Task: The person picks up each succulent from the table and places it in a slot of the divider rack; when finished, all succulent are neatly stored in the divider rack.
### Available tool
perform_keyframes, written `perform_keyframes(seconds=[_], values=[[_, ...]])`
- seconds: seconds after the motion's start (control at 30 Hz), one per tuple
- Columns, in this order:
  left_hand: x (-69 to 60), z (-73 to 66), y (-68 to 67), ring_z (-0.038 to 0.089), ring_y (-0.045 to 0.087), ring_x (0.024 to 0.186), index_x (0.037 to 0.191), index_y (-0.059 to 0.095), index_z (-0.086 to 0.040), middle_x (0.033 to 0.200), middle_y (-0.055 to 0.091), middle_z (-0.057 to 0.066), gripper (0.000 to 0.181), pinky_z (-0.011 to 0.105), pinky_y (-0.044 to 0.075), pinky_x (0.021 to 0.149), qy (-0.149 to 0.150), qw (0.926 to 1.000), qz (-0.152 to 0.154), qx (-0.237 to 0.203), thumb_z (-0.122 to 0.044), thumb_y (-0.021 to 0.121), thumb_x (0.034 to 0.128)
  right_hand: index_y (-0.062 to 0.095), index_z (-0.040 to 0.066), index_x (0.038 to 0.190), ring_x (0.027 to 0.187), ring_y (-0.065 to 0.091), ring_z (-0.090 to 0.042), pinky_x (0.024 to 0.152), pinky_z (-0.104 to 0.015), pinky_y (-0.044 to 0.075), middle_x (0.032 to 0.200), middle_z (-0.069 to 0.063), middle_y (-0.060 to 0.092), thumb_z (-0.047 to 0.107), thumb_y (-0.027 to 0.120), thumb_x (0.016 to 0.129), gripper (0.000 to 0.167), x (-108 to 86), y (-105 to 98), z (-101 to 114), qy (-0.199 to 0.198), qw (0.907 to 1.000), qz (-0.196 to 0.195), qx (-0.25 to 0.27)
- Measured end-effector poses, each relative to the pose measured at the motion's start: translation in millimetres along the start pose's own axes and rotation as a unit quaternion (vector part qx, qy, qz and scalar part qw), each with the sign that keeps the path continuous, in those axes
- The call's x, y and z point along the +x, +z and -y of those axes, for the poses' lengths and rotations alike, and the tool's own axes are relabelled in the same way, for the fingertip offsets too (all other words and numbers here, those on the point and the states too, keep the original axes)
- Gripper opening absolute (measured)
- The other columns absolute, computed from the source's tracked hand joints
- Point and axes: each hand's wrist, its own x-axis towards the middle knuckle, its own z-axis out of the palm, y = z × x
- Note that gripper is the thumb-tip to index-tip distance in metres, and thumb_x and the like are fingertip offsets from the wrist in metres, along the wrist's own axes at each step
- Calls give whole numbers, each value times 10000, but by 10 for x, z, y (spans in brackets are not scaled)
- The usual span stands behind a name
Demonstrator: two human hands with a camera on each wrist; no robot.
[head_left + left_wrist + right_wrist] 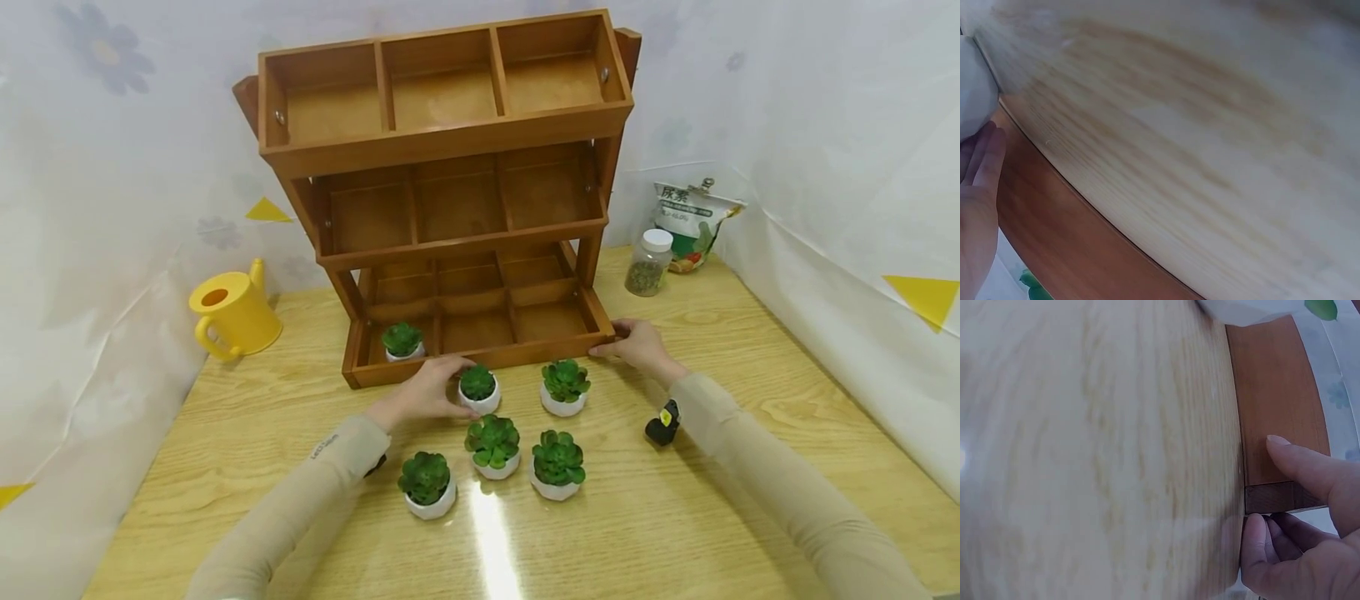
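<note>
My left hand [429,389] holds a small potted succulent [478,390] in a white pot, thumb and fingers around its sides, just before the shelf's front edge. In the left wrist view, fingers lie against the white pot [975,87]. With my right hand [633,348] I grip the lower right front corner of the three-tier wooden shelf [480,357]; the right wrist view has the thumb on the front board [1279,394] and curled fingers at its end. One potted succulent [402,342] sits in the bottom tier's front left compartment.
More potted succulents stand on the table: one [564,387] by the shelf front, others [492,446] [557,465] [427,485] nearer. A yellow watering can [236,312] is left of the shelf. A lidded jar [647,265] and a clipped bag [693,225] stand right.
</note>
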Motion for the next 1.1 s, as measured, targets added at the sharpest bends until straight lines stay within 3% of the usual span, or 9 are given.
perform_keyframes(seconds=[0.37,0.83,0.97,1.1], values=[[10,-6,2,232,631,1051,1245,539,11,1180,614,124,675,349,534,893,-108,9999,62,-38,-320,837,737,500,-62,1336,1152,539,-393,972,-487,430,1305,-272,551,260,773,814,671,30,14,-19,-23,10000,-29,30],[21,5,19,239,651,1040,1230,547,-6,1166,629,117,646,325,541,882,-376,9978,64,-535,-261,852,720,502,-46,1342,1170,525,-399,982,-499,424,1316,-265,545,264,767,821,662,21,26,-40,9,10000,-87,41],[22,-4,15,240,652,1032,1214,558,-8,1157,632,116,636,328,542,879,-290,9984,-68,-471,-251,859,710,495,-48,1349,1176,521,-401,988,-501,419,1321,-267,540,266,766,821,671,19,21,-40,9,9999,-89,56],[28,-13,15,232,639,1028,1194,569,-18,1146,632,109,642,347,535,885,-191,9982,-450,-342,-255,874,681,490,-49,1354,1182,518,-401,994,-500,414,1325,-267,538,270,765,821,680,22,15,-47,-5,9999,-97,47]])
